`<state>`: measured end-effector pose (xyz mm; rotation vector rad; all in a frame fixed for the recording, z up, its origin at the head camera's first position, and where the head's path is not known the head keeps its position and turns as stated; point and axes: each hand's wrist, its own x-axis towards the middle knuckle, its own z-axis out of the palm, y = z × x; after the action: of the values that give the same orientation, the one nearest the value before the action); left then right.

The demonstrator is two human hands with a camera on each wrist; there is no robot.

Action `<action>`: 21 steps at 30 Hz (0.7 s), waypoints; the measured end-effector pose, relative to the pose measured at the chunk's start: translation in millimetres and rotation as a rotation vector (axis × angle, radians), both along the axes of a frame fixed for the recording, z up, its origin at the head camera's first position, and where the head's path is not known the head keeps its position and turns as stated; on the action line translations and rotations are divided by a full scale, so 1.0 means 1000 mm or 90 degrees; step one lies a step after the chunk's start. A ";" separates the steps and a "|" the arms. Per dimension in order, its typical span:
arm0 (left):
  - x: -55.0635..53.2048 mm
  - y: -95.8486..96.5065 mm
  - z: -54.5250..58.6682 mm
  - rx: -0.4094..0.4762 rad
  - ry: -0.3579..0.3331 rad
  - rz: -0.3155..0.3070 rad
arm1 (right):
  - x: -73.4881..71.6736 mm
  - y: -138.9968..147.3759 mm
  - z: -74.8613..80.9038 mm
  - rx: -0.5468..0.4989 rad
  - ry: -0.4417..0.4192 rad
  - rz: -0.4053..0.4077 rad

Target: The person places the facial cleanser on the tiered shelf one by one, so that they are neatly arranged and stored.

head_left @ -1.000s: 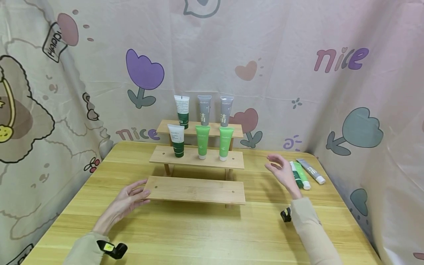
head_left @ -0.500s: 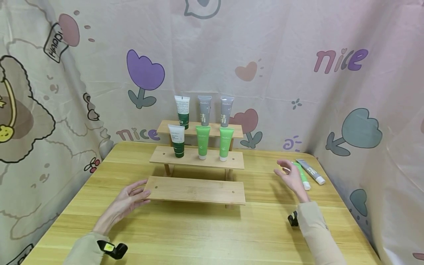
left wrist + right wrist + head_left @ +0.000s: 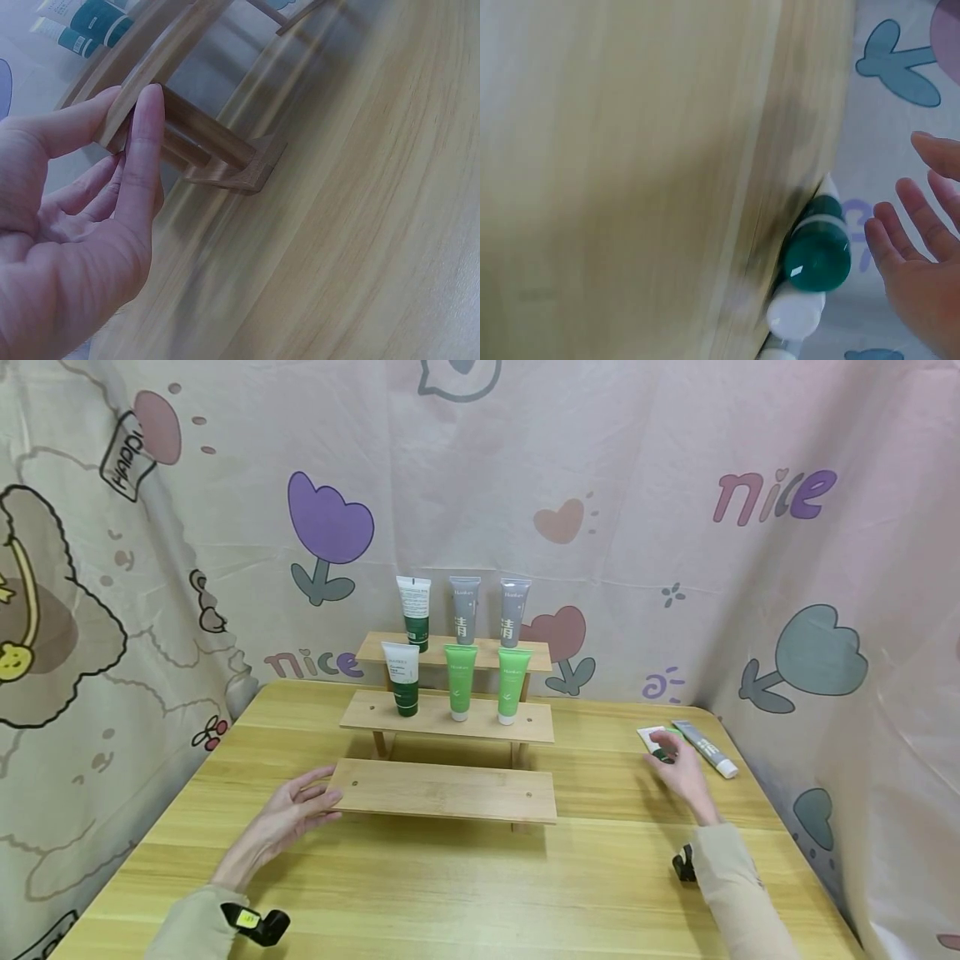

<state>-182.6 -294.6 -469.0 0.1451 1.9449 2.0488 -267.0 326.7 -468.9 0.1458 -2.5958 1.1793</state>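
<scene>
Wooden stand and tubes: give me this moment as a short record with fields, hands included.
left hand: pinches the left end of the stand's bottom shelf
right hand: open near the lying white-and-green tube, not gripping it
top shelf: one white-and-green tube, two grey tubes, upright
middle shelf: one white-and-green tube, two light green tubes, upright
lying on table, right side: white-and-green tube, light green tube (partly hidden in head view), grey tube
</scene>
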 end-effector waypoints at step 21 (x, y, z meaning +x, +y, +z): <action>0.001 0.001 0.001 -0.004 -0.007 0.014 | 0.005 0.019 -0.003 0.088 -0.024 -0.021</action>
<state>-182.1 -293.4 -468.5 0.1112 1.9554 2.0532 -262.1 345.6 -472.2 0.1107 -2.7017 0.9997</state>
